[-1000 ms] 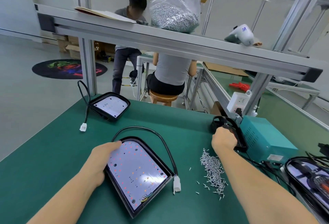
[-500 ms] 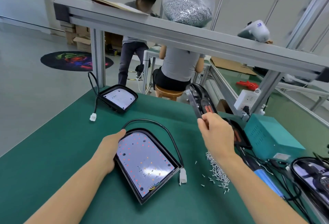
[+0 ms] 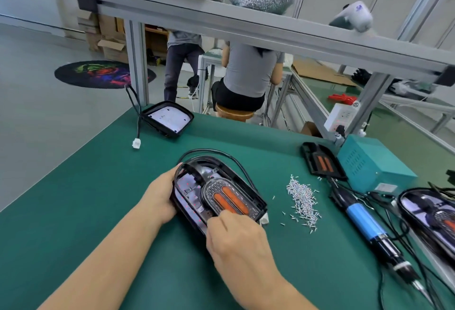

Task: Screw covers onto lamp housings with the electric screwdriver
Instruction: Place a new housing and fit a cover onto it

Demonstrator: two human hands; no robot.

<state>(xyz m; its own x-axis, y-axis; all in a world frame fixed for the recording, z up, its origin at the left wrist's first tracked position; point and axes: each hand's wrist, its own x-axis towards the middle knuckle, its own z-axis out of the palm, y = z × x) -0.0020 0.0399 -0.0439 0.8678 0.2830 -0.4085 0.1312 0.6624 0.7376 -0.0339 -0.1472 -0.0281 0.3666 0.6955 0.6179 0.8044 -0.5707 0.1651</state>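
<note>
Right hand: the right hand is nearest, its fingers curled down on the near edge of the cover; whether they pinch it or only press, I cannot tell.
Left hand: the left hand grips the left rim of the lamp housing, thumb at its rounded far end.
Cover: glossy black frame with a clear ribbed lens and two orange strips, lying on top of the housing, in the middle of the desk.
Housing: dark, rounded at the far end, white LED board showing at the left; a black cable loops behind it.
Right of it: a heap of small silver screws, then the blue-handled electric screwdriver lying flat, untouched, among black cords.
Further right: another lamp at the desk's edge.
Far side: a spare cover beside a teal metal box; a second housing at the far left corner.
</note>
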